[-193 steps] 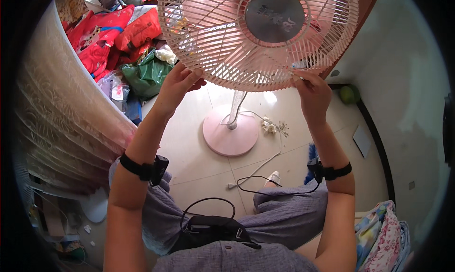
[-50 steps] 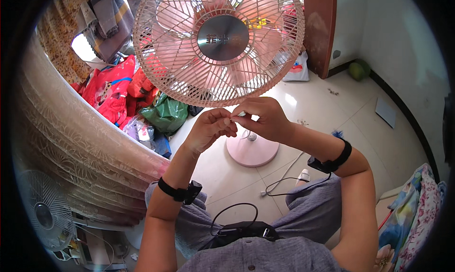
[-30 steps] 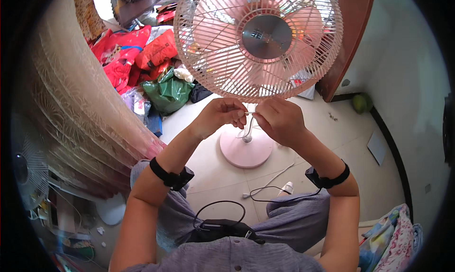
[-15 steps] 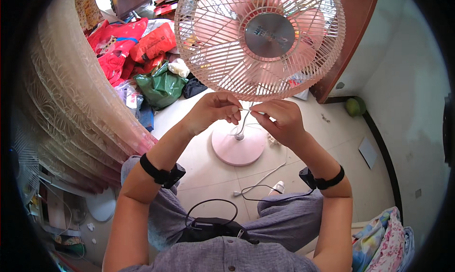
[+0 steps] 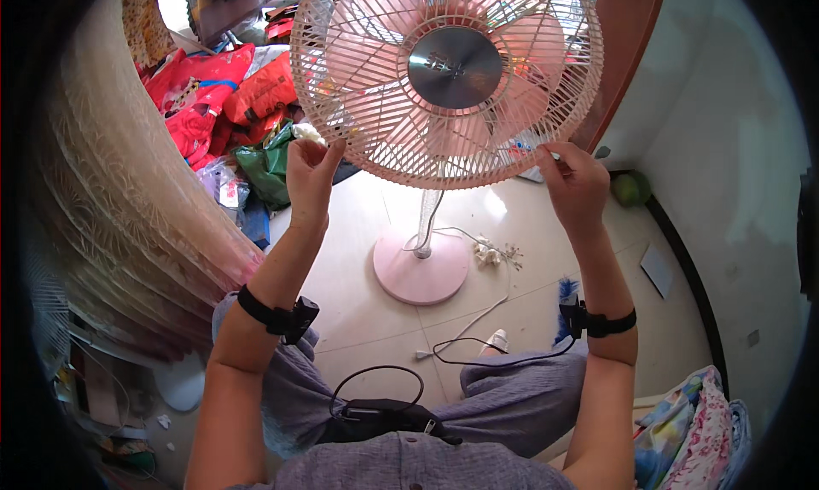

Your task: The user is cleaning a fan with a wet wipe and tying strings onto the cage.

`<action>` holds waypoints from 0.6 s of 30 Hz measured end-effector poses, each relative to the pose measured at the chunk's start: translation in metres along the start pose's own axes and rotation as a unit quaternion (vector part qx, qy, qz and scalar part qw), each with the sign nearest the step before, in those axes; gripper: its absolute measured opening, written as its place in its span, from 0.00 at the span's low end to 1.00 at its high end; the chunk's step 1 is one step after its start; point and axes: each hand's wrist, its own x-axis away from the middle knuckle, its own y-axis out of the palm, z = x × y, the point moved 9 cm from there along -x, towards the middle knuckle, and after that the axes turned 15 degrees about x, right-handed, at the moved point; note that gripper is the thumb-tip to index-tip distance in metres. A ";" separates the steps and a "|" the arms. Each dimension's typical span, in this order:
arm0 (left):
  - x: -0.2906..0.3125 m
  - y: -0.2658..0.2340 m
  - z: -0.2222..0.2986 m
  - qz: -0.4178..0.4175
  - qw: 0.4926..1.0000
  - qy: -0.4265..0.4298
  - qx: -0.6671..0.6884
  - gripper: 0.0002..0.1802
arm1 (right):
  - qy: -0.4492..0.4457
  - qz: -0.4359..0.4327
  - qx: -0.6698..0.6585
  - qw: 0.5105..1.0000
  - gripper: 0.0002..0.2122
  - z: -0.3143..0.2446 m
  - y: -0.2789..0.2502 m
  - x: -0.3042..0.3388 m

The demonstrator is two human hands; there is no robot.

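Observation:
A pink standing fan stands before me, with a round wire guard (image 5: 444, 173), a silver-grey hub (image 5: 455, 67) and pink blades behind the wires. Its slim pole (image 5: 429, 208) rises from a round pink base (image 5: 421, 271) on the floor. My left hand (image 5: 310, 181) is raised at the guard's lower left edge, thumb and fingertips closed on the rim. At the lower right edge, my right hand (image 5: 577, 188) pinches the rim in the same way. A small pale spot shows at its fingertips; I cannot tell what it is.
Red and green bags (image 5: 264, 168) are heaped at the far left, beside a sheer curtain (image 5: 145, 200). A power cord (image 5: 473, 319) crosses the tiled floor near my foot. A green round object (image 5: 630, 189) lies by the right wall; folded floral cloth (image 5: 691, 430) is at lower right.
My hands were together below the guard, with something thin and white between their fingertips. They have moved apart, left and right, up to the guard's rim. The view has shifted slightly.

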 end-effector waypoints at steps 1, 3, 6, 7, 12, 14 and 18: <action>0.001 0.007 -0.001 -0.009 0.999 -0.021 0.042 0.19 | 0.002 0.000 0.003 1.000 0.03 0.000 0.000 0.000; -0.003 0.012 -0.002 -0.021 0.995 -0.045 0.086 0.23 | -0.043 0.020 0.056 0.997 0.03 -0.010 -0.003 -0.001; 0.000 0.024 -0.014 -0.126 0.975 -0.159 0.094 0.25 | -0.053 0.033 0.071 0.996 0.03 -0.014 -0.001 -0.004; 0.003 0.029 -0.011 -0.135 0.972 -0.157 0.110 0.23 | -0.053 0.033 0.070 0.996 0.03 -0.014 0.002 -0.005; 0.003 0.030 -0.014 -0.151 0.969 -0.158 0.120 0.21 | -0.113 0.064 0.099 0.987 0.03 -0.017 0.023 -0.002; 0.003 0.032 -0.013 -0.151 0.968 -0.153 0.126 0.20 | -0.145 0.079 0.119 0.979 0.04 -0.015 0.030 -0.002; 0.003 0.029 -0.015 -0.152 0.969 -0.154 0.117 0.20 | -0.226 0.113 0.182 0.950 0.06 -0.030 0.030 -0.003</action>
